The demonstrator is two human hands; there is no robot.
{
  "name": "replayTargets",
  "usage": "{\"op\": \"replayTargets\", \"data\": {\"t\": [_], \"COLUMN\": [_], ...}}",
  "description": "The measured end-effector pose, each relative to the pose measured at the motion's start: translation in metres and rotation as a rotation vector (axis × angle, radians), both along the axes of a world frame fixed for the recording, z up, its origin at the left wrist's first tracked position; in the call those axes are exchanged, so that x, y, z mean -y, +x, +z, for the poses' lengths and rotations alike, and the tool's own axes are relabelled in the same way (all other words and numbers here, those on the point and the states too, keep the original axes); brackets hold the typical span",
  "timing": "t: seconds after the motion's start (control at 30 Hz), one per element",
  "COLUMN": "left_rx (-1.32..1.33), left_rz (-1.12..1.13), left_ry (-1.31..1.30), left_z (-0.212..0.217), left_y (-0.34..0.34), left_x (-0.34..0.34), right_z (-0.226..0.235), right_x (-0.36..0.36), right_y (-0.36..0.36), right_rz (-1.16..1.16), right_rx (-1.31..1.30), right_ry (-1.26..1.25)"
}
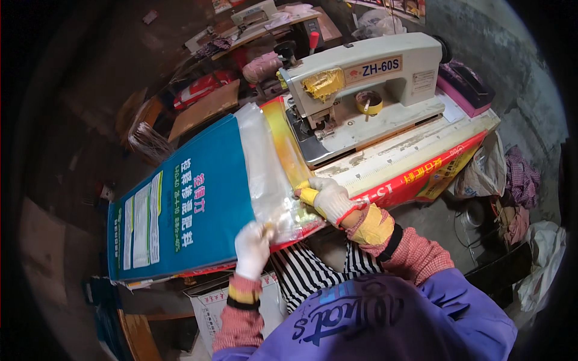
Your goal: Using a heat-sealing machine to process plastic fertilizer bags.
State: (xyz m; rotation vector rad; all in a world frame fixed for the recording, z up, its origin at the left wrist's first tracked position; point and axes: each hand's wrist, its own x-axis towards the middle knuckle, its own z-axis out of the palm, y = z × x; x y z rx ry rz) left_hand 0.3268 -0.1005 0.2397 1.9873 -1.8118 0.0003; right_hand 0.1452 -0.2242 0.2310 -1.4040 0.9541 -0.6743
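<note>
Blue sack at the sewing counter
We pinch its clear liner (268, 174) between left hand (251, 248) and right hand (328, 198); the blue sack (186, 204) lies leftward.

The left hand (251, 248) in its white glove covers the near edge of the clear plastic liner (268, 174), so the grip of its fingers cannot be made out, while the right hand (328, 198) hides the liner's corner and part of the red and yellow bag (415, 180) beneath. The blue woven bag (186, 204) conceals most of the stack under it. Beyond the sewing machine (361, 90), the clutter on the far workbench (265, 27) is too small and blurred to identify.
</note>
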Motion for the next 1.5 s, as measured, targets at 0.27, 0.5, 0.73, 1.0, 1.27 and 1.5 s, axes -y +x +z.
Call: {"op": "replayTargets", "data": {"t": [0.27,0.5,0.73,1.0,1.27,1.5], "left_rx": [0.132,0.332,0.249,-0.849,-0.943,-0.875], "left_rz": [-0.184,-0.506,-0.663,0.124,0.113,0.111], "left_ry": [-0.071,0.018,0.281,0.211,0.081,0.189], "left_z": [0.027,0.033,0.036,0.057,0.013,0.037], "left_y": [0.012,0.009,0.022,0.033,0.043,0.047], "left_x": [-0.017,-0.024,-0.019,0.037,0.067,0.069], "right_z": [0.012,-0.014,-0.036,0.0,0.005,0.013], "right_x": [0.015,0.026,0.032,0.039,0.046,0.04], "right_y": [0.043,0.054,0.078,0.085,0.091,0.096], "right_rz": [0.263,0.192,0.107,0.256,0.339,0.212], "right_rx": [-0.033,0.04,-0.022,-0.269,-0.384,-0.331], "right_ry": [0.337,0.336,0.109,-0.113,0.082,-0.361]}}
